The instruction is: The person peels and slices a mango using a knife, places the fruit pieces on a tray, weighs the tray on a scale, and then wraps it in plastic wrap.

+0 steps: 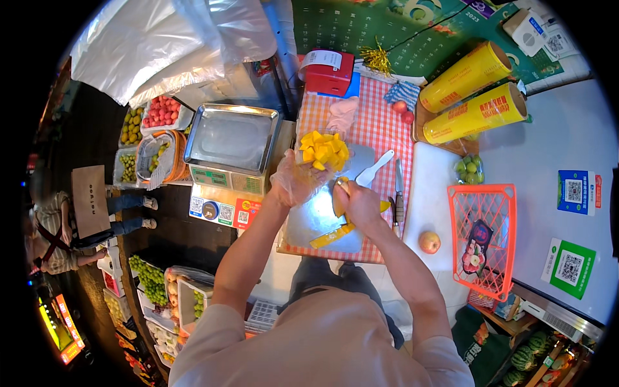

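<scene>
My left hand [291, 180], in a clear plastic glove, is closed round a clear tub [329, 173] heaped with yellow mango cubes [324, 149]. Just right of it, my bare right hand [353, 201] has its fingers curled together. A pale yellowish end shows at its fingertips, but what it grips is mostly hidden. Yellow mango pieces lie beneath and beside this hand, and a strip of mango peel [332, 236] is on the metal cutting board [303, 222]. Right of the board are a white peeler-like tool [375, 169] and a dark-handled knife [399, 193].
A metal-tray scale [232, 138] stands on the left, with fruit crates beyond. A red label printer [329, 72] and two yellow film rolls [474, 97] are at the back. An apple [429, 242] and an orange basket [454, 213] sit on the right.
</scene>
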Demonstrator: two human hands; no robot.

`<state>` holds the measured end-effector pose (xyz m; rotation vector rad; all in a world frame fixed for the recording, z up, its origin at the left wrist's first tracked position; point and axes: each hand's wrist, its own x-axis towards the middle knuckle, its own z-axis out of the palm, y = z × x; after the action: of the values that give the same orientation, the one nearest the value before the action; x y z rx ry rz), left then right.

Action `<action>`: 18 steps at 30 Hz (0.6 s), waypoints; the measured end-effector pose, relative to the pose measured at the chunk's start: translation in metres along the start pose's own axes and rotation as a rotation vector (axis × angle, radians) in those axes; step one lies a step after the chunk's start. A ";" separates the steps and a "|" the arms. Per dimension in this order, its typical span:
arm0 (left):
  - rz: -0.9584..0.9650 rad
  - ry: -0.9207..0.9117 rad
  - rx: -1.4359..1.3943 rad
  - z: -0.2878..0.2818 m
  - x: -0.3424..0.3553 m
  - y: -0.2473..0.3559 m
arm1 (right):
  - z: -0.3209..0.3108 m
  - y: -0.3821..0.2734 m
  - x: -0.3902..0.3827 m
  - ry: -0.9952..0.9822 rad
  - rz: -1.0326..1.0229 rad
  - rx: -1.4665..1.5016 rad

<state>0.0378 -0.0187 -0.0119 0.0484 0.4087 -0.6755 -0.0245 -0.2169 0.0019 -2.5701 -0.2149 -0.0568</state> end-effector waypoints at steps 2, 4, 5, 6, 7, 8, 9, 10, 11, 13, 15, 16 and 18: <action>-0.044 0.172 0.027 0.006 -0.003 0.004 | -0.001 0.007 0.005 -0.034 0.023 -0.038; -0.057 0.229 0.047 0.006 -0.007 0.010 | -0.003 0.005 0.009 -0.065 0.040 -0.062; -0.052 0.199 0.053 -0.001 -0.007 0.012 | -0.004 0.004 0.011 -0.077 0.050 -0.069; -0.048 0.169 0.059 0.001 -0.008 0.012 | -0.005 0.003 0.011 -0.090 0.060 -0.076; -0.043 0.208 0.082 0.004 -0.010 0.012 | -0.004 0.004 0.011 -0.078 0.051 -0.069; -0.038 0.246 0.104 0.006 -0.013 0.012 | -0.002 0.005 0.011 -0.067 0.041 -0.061; -0.032 0.284 0.125 0.010 -0.016 0.012 | -0.003 0.004 0.011 -0.056 0.031 -0.054; 0.005 0.335 0.186 0.009 -0.017 0.011 | -0.004 0.003 0.011 -0.060 0.035 -0.043; 0.042 0.385 0.246 0.007 -0.017 0.009 | -0.006 0.001 0.010 -0.064 0.039 -0.032; 0.092 0.470 0.325 0.005 -0.020 0.004 | -0.008 -0.003 0.010 -0.078 0.054 -0.019; 0.121 0.538 0.361 0.003 -0.024 -0.003 | -0.009 -0.004 0.011 -0.098 0.073 -0.013; 0.126 0.553 0.409 0.002 -0.025 -0.007 | -0.010 -0.004 0.012 -0.070 0.070 -0.004; 0.134 0.591 0.504 -0.004 -0.028 -0.015 | -0.011 -0.003 0.009 -0.021 0.065 0.017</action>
<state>0.0073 -0.0125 -0.0038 0.7611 0.7843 -0.6102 -0.0158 -0.2191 0.0135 -2.5598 -0.1392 -0.0043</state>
